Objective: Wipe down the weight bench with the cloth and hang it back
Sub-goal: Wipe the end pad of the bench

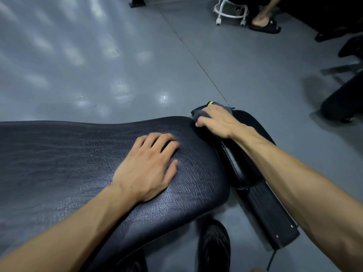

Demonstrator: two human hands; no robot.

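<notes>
The weight bench [78, 154] is padded in black grained leather-like vinyl, wrinkled and faintly glossy, with rounded edges. It shows as two pads: one broad, long pad and one narrower pad [241, 167] set just beside it to the right, with a thin gap between them. The narrow pad ends nearer the camera in a ribbed black plastic cover [265, 209] with small screws.

The left hand [145, 169] lies flat on the broad pad, its fingers [157, 142] released, spread a little and straight, holding nothing. Beyond those fingertips the pad runs on to its far rounded corner.

The right hand [216, 120] presses down at the far end of the narrow pad, its fingers curled over one dark grey cloth [202, 113] and grasping it. The cloth is soft and bunched, lying under the palm and showing just past the fingertips, with a small yellow-green tag at its far edge.

The floor [98, 55] is smooth grey with soft light patches and one thin seam line. Far beyond the fingers stands one white ring-base stool [229, 14] on castors, and just beside it a foot in one black slide sandal [265, 26]. One dark shoe [214, 246] shows below the bench.
</notes>
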